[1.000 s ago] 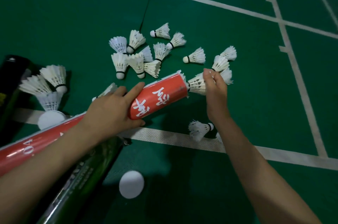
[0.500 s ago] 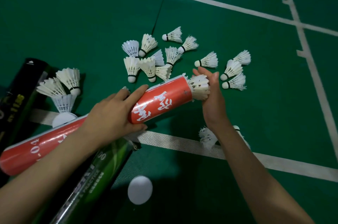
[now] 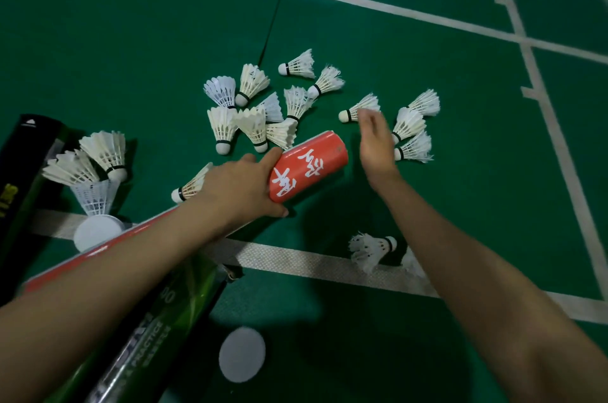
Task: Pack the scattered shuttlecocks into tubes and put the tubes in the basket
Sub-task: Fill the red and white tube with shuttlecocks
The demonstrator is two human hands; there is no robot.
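left hand wraps fingers and thumb round the red tube, a smooth glossy cylinder with white brush lettering, tilted, far end toward the pile. right hand sits just beside that end, fingers loosely straight, blurred, holding nothing. its tips overlap a lone shuttlecock, contact unclear. white feathered shuttlecocks, cone skirts with rounded cork tips, lie clustered on the matte green court floor. a shiny green tube and a flat white round cap lie near the forearms.
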